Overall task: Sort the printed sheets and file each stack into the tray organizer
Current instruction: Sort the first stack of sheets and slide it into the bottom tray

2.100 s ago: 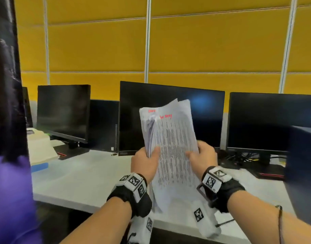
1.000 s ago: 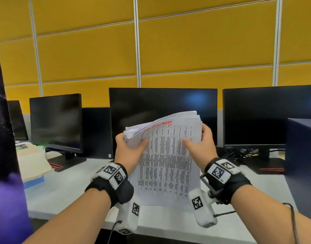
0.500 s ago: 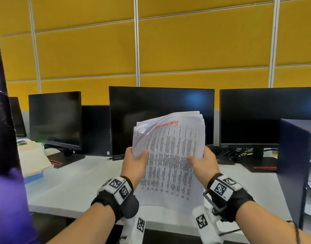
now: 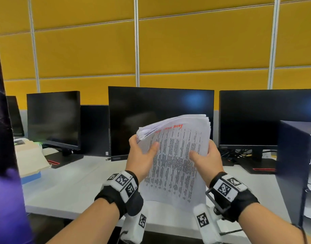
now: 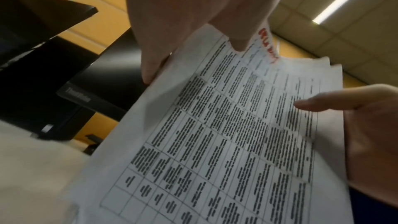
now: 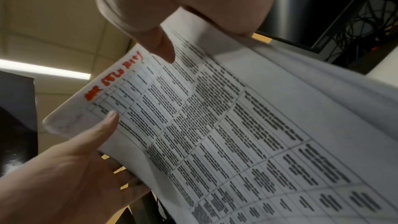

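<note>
Printed sheets (image 4: 175, 161) form one thick stack held up in front of the chest, above the near edge of the white desk (image 4: 66, 187), its long axis roughly upright and leaning a little to the right, with a red handwritten line across the top page. Going from the left: a pale folder pile (image 4: 29, 161) lies at the desk's far left, then a row of dark monitors (image 4: 160, 118) stands behind. The left hand (image 4: 140, 159) grips the stack's left edge high up, thumb laid on the printed face and fingers curled behind, where the top corner of the pages fans loose. The right hand (image 4: 206, 162) holds the opposite edge in the same way, thumb on the front page, fingers wrapped round the back; the wrist views confirm both thumbs pressing the table of text. Furthest right, the tray organizer (image 4: 295, 169), a dark cabinet with pale shelves showing paper, stands on the desk just beyond the right forearm. Everything turns on that: the organizer lies to the right of the stack, so the right hand is the nearer one. My judgement is that the stack is not yet split, and any filing would need its long axis tipped flat and fed rightward into a shelf.
</note>
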Action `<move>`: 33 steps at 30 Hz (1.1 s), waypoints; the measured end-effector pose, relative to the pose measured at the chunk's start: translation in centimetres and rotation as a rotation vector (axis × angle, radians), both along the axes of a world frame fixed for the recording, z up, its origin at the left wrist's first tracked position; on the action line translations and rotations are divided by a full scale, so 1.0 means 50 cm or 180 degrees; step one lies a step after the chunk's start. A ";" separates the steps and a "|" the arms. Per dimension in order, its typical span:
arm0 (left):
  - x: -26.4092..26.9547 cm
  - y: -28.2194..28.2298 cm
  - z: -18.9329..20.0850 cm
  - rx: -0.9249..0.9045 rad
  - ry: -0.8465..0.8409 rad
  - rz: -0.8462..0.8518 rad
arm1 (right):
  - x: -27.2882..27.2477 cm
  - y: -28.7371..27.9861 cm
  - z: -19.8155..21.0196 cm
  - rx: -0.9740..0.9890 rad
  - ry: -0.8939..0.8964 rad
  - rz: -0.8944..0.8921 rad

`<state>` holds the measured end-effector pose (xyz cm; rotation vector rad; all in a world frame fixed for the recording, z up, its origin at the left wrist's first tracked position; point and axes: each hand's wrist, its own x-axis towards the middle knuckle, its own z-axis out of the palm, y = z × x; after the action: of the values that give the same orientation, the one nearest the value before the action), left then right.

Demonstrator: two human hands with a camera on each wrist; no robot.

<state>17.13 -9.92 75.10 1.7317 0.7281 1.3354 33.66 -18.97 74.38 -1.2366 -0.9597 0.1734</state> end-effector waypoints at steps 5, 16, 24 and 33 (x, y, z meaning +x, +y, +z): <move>-0.012 0.000 0.000 0.0153 -0.0002 0.0268 | -0.002 -0.008 0.005 -0.0003 -0.0037 -0.0068; 0.000 -0.007 -0.011 -0.0242 -0.0148 -0.0093 | 0.047 -0.022 0.009 0.0054 0.0092 -0.0056; 0.018 -0.021 0.020 0.0197 -0.0235 0.0127 | 0.041 -0.009 0.006 0.0432 -0.0079 -0.0379; 0.034 -0.030 0.008 -0.0058 -0.0132 0.0024 | 0.029 -0.011 0.023 0.0155 -0.0115 0.0007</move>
<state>18.81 -11.43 75.48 1.6835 0.7220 1.3619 35.10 -19.53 75.52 -1.1974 -0.9911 0.1289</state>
